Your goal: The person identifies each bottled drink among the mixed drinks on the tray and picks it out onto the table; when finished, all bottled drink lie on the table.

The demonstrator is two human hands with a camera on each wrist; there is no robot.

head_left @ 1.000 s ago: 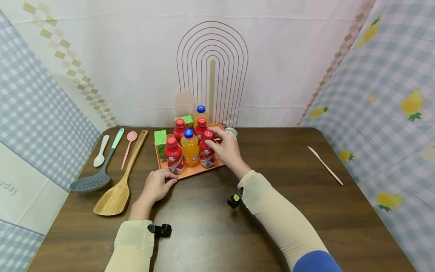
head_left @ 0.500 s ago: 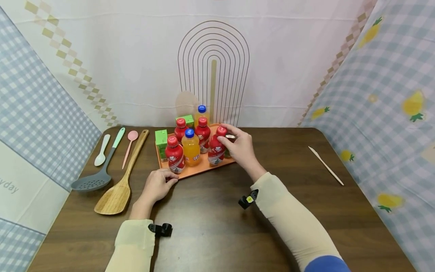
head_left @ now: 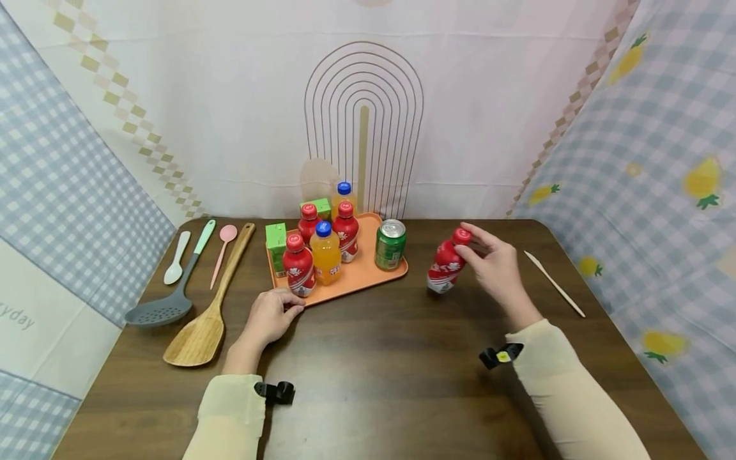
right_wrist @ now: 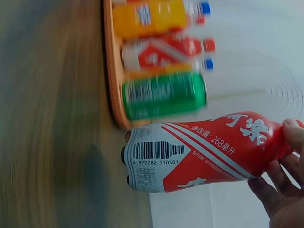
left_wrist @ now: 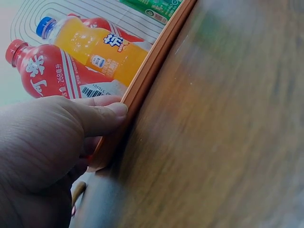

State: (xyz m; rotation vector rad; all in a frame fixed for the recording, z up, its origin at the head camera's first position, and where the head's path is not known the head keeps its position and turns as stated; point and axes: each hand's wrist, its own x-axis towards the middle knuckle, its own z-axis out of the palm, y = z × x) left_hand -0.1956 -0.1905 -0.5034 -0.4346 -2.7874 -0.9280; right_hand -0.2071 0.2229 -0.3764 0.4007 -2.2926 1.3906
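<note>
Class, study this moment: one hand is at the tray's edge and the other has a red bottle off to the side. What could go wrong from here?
1. The right hand grips the red bottle only near its cap, tilted; it might slip or topple when set down.
2. The left hand holds the orange tray at its near edge; a nudge could upset the upright bottles crowded on it.

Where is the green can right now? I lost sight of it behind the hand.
In the head view the green can stands upright at the right end of the orange tray, just left of the red bottle held by the right hand.
</note>
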